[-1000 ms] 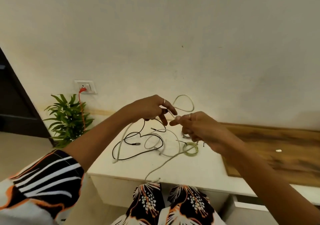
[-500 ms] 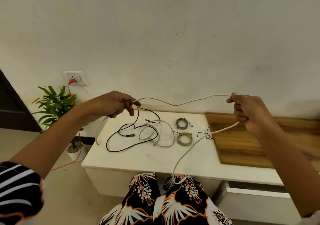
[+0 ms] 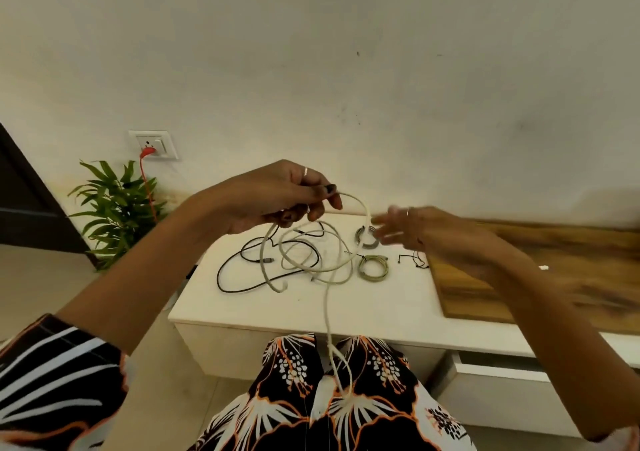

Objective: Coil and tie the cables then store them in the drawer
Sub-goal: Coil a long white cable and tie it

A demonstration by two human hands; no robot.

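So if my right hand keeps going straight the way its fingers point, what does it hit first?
Most likely the white cable arching out of your left hand. The right hand is blurred, its fingers aimed leftward, fingertips about at that loop. Depth is unclear, so it may pass just by it.

The front strip of the white top [image 3: 363, 306] lies bare, open to a hand from the near edge. Farther back, a loose black cable [image 3: 235, 267] and pale loops [image 3: 332, 279] sprawl over its left and middle. Two tied coils [image 3: 373, 267] sit just right of them, a small black wire [image 3: 414, 260] beside the wood board [image 3: 554, 277]. A white cable [image 3: 327, 315] hangs from the left hand [image 3: 273, 196] to the lap, crossing the middle. The drawer [image 3: 502, 372] below right stands slightly open.
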